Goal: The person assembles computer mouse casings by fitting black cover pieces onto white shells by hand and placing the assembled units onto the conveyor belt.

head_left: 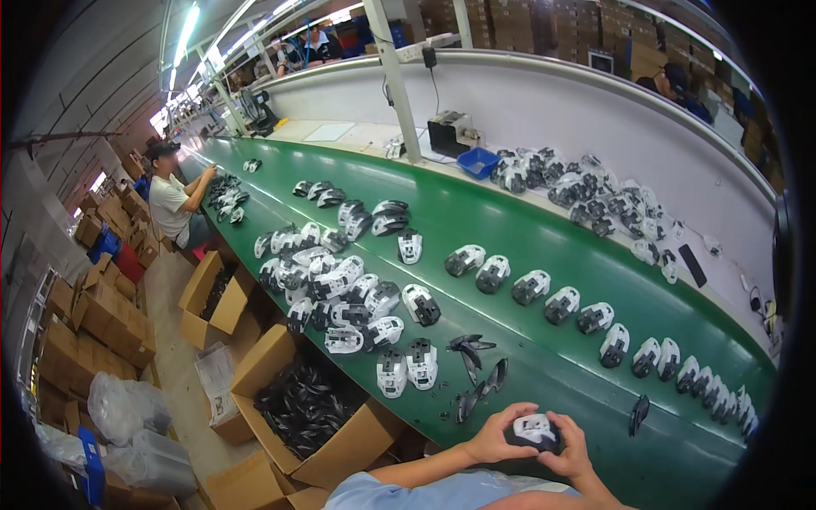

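Note:
Between my two hands is a white and black computer mouse shell (536, 427), held over the near edge of the green conveyor belt (544, 365). My left hand (500, 435) closes on its left side, and my right hand (573, 452) grips the right side. Part of the shell's lower half is hidden by my fingers. Ahead and to the left of my hands, several loose black curved plastic pieces (470, 361) lie on the belt with small dark bits. Another black piece (639, 415) sits to the right. Two mouse shells (421, 363) stand side by side beyond the loose pieces.
A heap of mouse shells (340, 280) covers the belt at left, and a row of them (562, 304) runs right. Below the belt's edge stands a carton (340, 455) of black pieces. More shells and a blue bin (478, 162) occupy the far ledge. A co-worker (174, 200) sits far left.

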A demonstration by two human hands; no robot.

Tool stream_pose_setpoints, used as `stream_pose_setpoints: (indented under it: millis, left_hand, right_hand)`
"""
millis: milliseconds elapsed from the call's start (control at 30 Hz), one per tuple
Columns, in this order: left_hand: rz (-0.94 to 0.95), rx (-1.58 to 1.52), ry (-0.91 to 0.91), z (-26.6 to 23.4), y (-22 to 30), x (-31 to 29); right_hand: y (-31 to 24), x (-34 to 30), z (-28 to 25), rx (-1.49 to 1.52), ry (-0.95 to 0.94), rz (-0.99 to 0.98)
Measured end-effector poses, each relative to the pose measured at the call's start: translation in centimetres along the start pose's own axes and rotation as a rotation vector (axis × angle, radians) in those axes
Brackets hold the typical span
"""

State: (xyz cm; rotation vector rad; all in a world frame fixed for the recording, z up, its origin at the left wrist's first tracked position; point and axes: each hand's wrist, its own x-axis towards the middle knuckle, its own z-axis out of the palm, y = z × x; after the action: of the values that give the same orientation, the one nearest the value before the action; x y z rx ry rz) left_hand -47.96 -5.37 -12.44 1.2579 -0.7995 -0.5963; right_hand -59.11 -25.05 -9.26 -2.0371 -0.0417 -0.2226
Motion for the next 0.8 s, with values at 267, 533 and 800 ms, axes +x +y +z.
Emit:
stream_pose_setpoints:
  millis: [267,533,800]
  left_hand:
    - [0.099,0.079,0.078,0.6,1.4,4.2]
    - [-0.009,0.152,0.174,-0.9,4.9,8.0]
    - [-0.002,-0.01,-0.072,-0.9,4.0,9.1]
  right_hand:
    - [-2.1,0.8,4.5,0.537,0.404,0.108]
    - [-2.9,4.6,3.7,0.8,0.353,0.07]
    - [-0.4,2.6,4.8,1.719,0.13,0.24]
